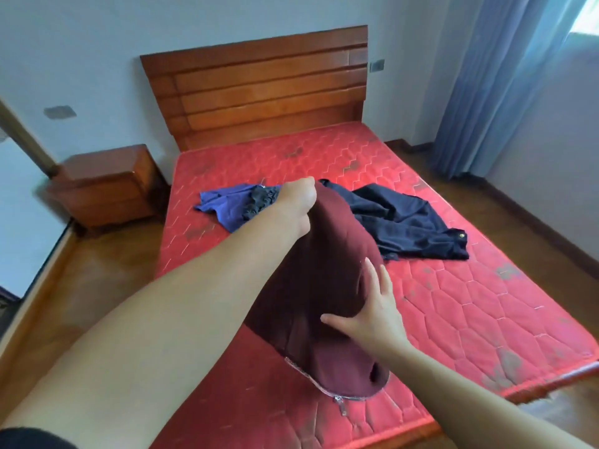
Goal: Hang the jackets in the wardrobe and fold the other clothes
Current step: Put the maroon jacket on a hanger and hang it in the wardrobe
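Note:
A maroon jacket with a zip along its lower edge hangs over the bed. My left hand grips its top and holds it up above the red mattress. My right hand lies flat against the jacket's right side, fingers straight. Behind the jacket, a blue-purple garment with black lace trim lies crumpled on the mattress to the left. A dark navy garment with a brass button is spread out to the right.
The wooden headboard stands against the far wall. A wooden nightstand sits left of the bed. Blue curtains hang at the right by a window. Wooden floor runs along both sides of the bed.

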`<state>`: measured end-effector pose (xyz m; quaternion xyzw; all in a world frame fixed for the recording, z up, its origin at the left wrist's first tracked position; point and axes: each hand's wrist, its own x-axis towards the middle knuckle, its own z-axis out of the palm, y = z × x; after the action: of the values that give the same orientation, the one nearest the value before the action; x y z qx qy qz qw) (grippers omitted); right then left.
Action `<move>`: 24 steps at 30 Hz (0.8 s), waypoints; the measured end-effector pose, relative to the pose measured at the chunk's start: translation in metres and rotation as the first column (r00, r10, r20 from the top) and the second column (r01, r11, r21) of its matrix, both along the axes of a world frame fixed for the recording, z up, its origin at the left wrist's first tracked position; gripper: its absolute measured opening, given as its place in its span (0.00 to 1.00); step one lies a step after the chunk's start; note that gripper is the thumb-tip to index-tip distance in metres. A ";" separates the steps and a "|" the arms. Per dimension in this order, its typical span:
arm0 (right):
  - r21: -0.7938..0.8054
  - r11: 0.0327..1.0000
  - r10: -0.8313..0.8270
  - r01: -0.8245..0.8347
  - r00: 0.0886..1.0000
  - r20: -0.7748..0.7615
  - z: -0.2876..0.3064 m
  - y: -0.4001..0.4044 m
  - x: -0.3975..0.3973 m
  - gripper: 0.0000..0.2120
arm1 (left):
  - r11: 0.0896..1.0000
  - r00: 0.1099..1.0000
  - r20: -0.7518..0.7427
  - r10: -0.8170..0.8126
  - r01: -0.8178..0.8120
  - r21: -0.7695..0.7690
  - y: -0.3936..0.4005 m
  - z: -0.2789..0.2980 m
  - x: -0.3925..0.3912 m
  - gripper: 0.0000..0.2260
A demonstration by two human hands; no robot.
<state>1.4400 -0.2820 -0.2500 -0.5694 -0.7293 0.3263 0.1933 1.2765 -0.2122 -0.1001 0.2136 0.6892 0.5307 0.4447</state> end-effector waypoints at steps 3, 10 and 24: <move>-0.053 0.996 -0.073 0.066 0.987 -0.143 -0.009 -0.003 -0.012 0.36 | 0.998 0.999 0.022 -0.036 0.035 0.061 -0.004 0.030 0.005 0.18; -0.075 0.989 -0.149 0.129 0.870 -0.470 0.074 0.051 -0.019 0.11 | 0.963 0.937 -0.236 -0.259 0.271 0.020 -0.024 0.027 -0.043 0.17; -0.350 0.909 -0.396 0.224 0.725 -0.563 0.216 0.089 -0.057 0.12 | 0.782 0.525 -0.835 -0.163 0.585 0.216 -0.080 -0.025 -0.019 0.30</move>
<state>1.3831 -0.1931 -0.0336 -0.5640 -0.4685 0.5502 0.3996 1.2580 -0.2923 -0.1249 0.6710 0.5935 0.4215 0.1406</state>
